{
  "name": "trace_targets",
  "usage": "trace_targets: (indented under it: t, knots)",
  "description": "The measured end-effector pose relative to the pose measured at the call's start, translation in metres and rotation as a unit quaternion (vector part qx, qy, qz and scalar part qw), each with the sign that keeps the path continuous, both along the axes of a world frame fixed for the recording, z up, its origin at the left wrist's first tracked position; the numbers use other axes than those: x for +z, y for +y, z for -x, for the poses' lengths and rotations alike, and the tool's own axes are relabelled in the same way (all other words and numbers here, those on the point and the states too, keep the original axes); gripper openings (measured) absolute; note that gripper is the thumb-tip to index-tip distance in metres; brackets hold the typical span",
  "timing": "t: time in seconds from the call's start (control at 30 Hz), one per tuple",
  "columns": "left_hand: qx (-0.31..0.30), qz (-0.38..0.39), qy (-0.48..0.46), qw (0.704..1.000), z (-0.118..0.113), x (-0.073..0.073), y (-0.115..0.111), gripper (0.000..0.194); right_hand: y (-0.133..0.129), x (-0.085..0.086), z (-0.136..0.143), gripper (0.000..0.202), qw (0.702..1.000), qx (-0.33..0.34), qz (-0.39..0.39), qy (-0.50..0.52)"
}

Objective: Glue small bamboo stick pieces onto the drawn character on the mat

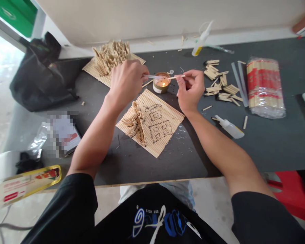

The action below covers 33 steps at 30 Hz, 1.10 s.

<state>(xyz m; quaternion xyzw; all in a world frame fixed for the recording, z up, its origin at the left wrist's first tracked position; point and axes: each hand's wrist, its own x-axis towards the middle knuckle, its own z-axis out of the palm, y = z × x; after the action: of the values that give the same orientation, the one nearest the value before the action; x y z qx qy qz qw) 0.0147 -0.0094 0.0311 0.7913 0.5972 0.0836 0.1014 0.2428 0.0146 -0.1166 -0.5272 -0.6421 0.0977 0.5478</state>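
My left hand [128, 76] pinches a translucent glue stick [154, 77], its tip over a lit candle in a round tin [157, 89]. From the other side, my right hand [192, 88] holds a short thin wooden stick [176, 77] between thumb and fingers, with its end at the candle's rim near the glue stick. Below my hands lies a square panel of wooden sticks [155, 150] with dark outlined characters drawn on it. Short sticks stand upright on its left part, forming a raised shape [137, 123].
A second panel with many upright sticks [110, 57] is behind my left hand. Loose short sticks [222, 84], two glue sticks [240, 83] and a wrapped stick bundle [265, 86] lie right. Glue bottles [202, 40], a black bag [45, 74] and a phone [66, 132] surround the work.
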Motion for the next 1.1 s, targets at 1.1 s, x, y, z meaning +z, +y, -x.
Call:
trace_targets:
  t: [1.1]
  knots:
    - [-0.022, -0.024, -0.002, 0.999, -0.0026, -0.0027, 0.0002, 0.056, 0.0041, -0.0021, -0.0025, 0.059, 0.997, 0.025, 0.068, 0.034]
